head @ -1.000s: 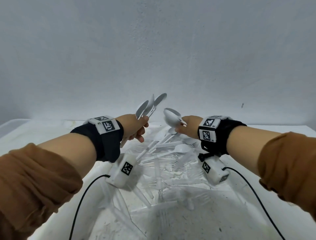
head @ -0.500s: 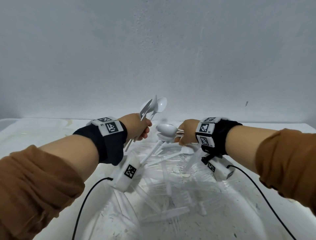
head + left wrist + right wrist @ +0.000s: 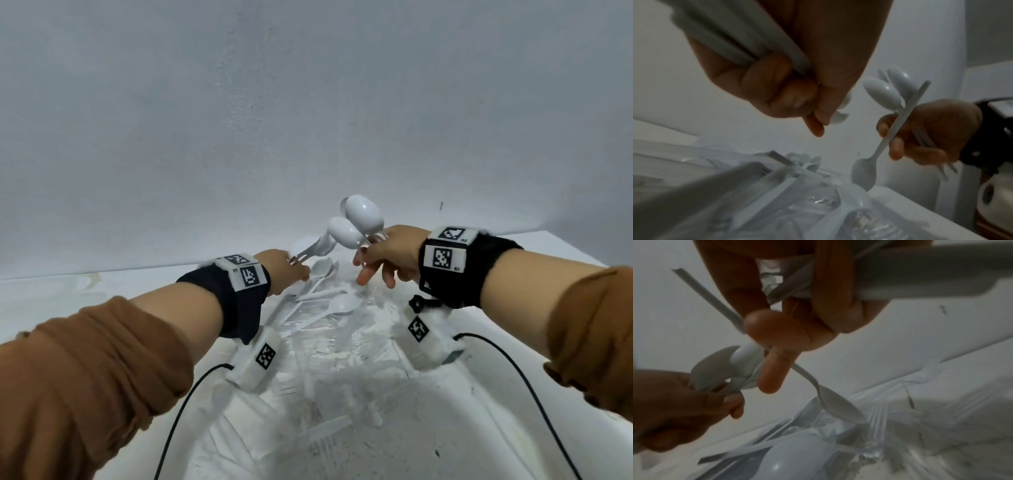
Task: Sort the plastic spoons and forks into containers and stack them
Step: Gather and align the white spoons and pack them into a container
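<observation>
My left hand (image 3: 287, 270) grips a small bundle of white plastic spoons (image 3: 320, 248) by the handles, low over the pile. The handles (image 3: 735, 40) run through its curled fingers. My right hand (image 3: 383, 257) holds two white spoons (image 3: 363, 214) with their bowls up. It also pinches another spoon (image 3: 863, 172) between its fingers, bowl hanging down over the pile (image 3: 838, 407). The two hands are close together, the left one lower. A heap of white spoons and clear forks (image 3: 329, 329) lies below them.
The cutlery lies in a wide white bin (image 3: 496, 394) on a white surface (image 3: 102, 284). A grey wall (image 3: 308, 120) rises right behind it. Black cables (image 3: 178, 411) trail from both wrist cameras over the near side.
My left hand has dropped from its raised position towards the pile. My right hand has lifted, turning its spoons bowls-up, and a further spoon now hangs from its fingers.
</observation>
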